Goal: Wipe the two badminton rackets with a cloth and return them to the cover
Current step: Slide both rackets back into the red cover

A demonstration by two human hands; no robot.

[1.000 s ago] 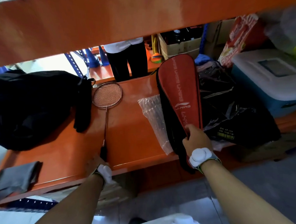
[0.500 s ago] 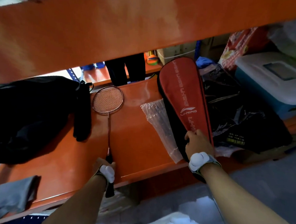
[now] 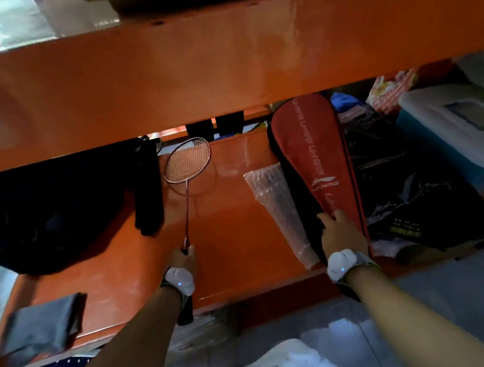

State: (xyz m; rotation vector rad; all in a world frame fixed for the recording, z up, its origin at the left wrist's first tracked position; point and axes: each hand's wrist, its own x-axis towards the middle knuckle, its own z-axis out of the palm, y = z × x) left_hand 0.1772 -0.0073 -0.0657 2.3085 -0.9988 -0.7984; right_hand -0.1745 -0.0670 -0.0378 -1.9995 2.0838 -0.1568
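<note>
Left grip clasps racket (right pins cover).

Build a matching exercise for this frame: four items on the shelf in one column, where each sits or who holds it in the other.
Items:
1. racket
2. red cover
3. grey cloth
4. bubble wrap

Places:
A. lying at the shelf's front left corner
B. handle gripped by the left hand
C. lying just left of the cover
D. lower end under the right hand

Pairs: 1-B, 2-D, 3-A, 4-C
</note>
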